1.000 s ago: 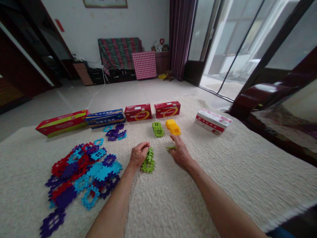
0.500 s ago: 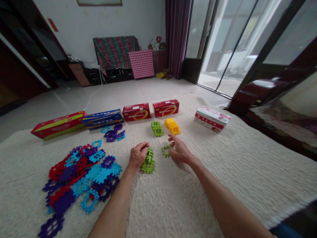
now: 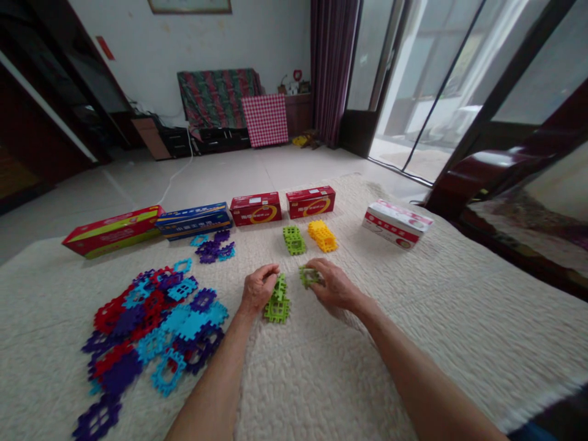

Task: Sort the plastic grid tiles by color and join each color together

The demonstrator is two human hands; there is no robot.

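My left hand (image 3: 258,288) is curled round the top of a partly built green interlocking-tile piece (image 3: 277,303) that stands on the cream quilted cover (image 3: 413,306). Just to its right, my right hand (image 3: 333,285) pinches a single green square tile (image 3: 309,276), held a short way from the built piece. Farther back lie a finished green block (image 3: 294,239) and a finished yellow block (image 3: 322,236), side by side.
A heap of red, blue and purple tiles (image 3: 151,321) lies at the left, with a small purple cluster (image 3: 214,248) behind. Several boxes line the far edge: red-green (image 3: 113,229), blue (image 3: 195,219), two red (image 3: 256,209), and a white-red one (image 3: 397,223) at the right.
My right hand lifted a green tile off the cover and carried it left toward the built green piece. My left hand stayed on that piece.
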